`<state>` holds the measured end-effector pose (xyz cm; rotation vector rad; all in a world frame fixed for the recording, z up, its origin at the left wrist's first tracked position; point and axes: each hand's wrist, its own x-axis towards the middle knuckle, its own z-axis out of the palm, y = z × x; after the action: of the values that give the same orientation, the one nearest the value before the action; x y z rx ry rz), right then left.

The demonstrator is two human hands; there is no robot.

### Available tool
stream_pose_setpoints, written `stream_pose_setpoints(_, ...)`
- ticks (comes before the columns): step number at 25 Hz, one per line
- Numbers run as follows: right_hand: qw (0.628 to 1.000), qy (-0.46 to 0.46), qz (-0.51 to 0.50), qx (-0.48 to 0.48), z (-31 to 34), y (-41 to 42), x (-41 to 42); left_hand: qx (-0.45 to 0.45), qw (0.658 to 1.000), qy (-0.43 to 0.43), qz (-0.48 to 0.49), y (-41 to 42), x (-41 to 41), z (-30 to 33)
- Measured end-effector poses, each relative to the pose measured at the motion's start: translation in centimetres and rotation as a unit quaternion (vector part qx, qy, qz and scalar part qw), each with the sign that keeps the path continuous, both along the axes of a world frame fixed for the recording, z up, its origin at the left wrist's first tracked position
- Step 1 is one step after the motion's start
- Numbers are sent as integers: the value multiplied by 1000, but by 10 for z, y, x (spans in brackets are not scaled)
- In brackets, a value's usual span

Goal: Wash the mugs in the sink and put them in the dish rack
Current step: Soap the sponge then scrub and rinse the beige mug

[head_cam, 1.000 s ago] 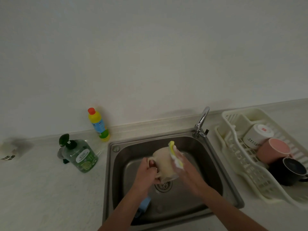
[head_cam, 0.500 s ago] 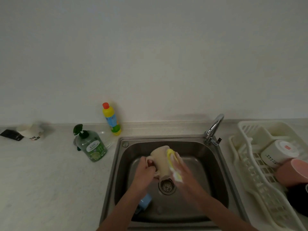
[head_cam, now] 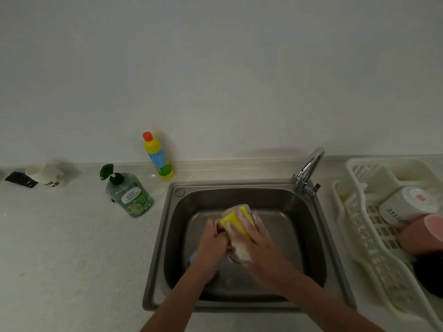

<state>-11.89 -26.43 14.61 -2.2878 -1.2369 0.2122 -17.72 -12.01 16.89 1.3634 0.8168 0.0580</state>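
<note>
Over the steel sink (head_cam: 311,236) my left hand (head_cam: 213,243) grips a beige mug (head_cam: 233,209) by its handle side. My right hand (head_cam: 254,245) holds a soapy yellow sponge (head_cam: 233,225) and presses it against the mug, which is mostly hidden behind the sponge and fingers. A blue mug (head_cam: 193,257) lies on the sink floor under my left wrist, only a sliver showing. The white dish rack (head_cam: 354,221) on the right holds a white mug (head_cam: 405,206), a pink mug (head_cam: 424,236) and a black mug (head_cam: 431,276).
A chrome tap (head_cam: 309,168) stands at the sink's back right corner. A green soap pump bottle (head_cam: 127,195) and a yellow detergent bottle (head_cam: 158,156) stand on the counter left of the sink. A white cup (head_cam: 48,176) and a black object (head_cam: 20,179) lie at far left.
The sponge has moved from the mug's right side onto its near face, now covering most of it. The view has shifted left, cutting off part of the dish rack.
</note>
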Motion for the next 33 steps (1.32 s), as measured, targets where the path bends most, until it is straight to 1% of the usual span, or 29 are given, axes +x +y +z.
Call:
stream_pose_setpoints(1, 1000, -10, -3, 5, -5, 1, 5, -4, 1000, -2, -16, -5, -2, -3)
stream_pose_setpoints(3, 999, 24, -16, 39, 5, -1, 17, 4, 1000, 11, -27, -7, -3, -8)
stream_pose_setpoints(4, 998, 39, -3, 59, 8, -5, 20, 6, 1000, 19, -20, -3, -1, -9)
stream_pose_setpoints(6, 996, 34, -31, 81, 14, -14, 12, -2, 999, 32, 9, 3, 2, -11)
stream_pose_setpoints(7, 994, 49, -34, 87, 10, -13, 7, -2, 999, 34, 21, 5, 3, -11)
stream_pose_setpoints(8, 996, 24, -11, 82, 8, -12, -1, 2, 999, 34, 21, 5, 3, -12)
stream_pose_setpoints(9, 998, 20, 10, 55, 10, -7, -9, 4, 1000, 25, 7, 3, 2, -13)
stream_pose_setpoints(10, 1000, -6, 10, 11, 7, -7, -13, 4, 1000, 15, -16, -1, 1, -13)
stream_pose_setpoints(11, 999, -39, -8, 10, 2, -7, -6, 6, 999, 10, -36, -5, -1, -12)
stream_pose_setpoints(12, 999, -36, -19, 21, 1, -7, 4, 13, 999, 12, -47, -7, -1, -12)
stream_pose_setpoints(14, 996, 42, -37, 73, 11, -9, 19, 8, 999, 21, -31, -4, 1, -12)
stream_pose_setpoints(15, 997, 21, -30, 75, 14, -11, 23, -8, 1000, 23, -11, -1, 3, -9)
stream_pose_setpoints(17, 996, 44, -34, 72, 16, -14, 18, -21, 999, 18, 21, 6, 8, -9)
stream_pose_setpoints(18, 996, 53, -23, 73, 14, -11, 11, -12, 1000, 16, 19, 6, 10, -10)
stream_pose_setpoints(21, 999, -42, 12, 4, 2, -3, 8, 37, 998, 12, -39, -2, 8, -13)
stream_pose_setpoints(22, 999, -27, 0, 19, 0, -6, 15, 53, 997, 14, -55, -5, 7, -14)
stream_pose_setpoints(23, 998, -18, 6, 57, 5, -7, 21, 59, 996, 19, -58, -7, 5, -14)
stream_pose_setpoints(25, 996, -5, -5, 91, 11, -18, 28, 34, 999, 23, -29, -5, 6, -10)
stream_pose_setpoints(27, 998, 12, -17, 66, 12, -21, 23, 8, 1000, 16, 1, 1, 11, -5)
stream_pose_setpoints(29, 999, -26, 19, 41, 10, -14, 13, 11, 1000, 8, -8, -1, 15, -3)
stream_pose_setpoints(30, 996, -85, 13, 25, 9, -10, 13, 13, 1000, 5, -23, -4, 14, -2)
stream_pose_setpoints(31, 993, -116, 8, 21, 7, -9, 19, 15, 999, 4, -39, -8, 14, 0)
stream_pose_setpoints(32, 996, -86, 1, 33, 6, -12, 27, 14, 999, 5, -47, -10, 13, 1)
stream_pose_setpoints(33, 998, -18, -4, 67, 17, -13, 33, 13, 999, 8, -46, -11, 13, 2)
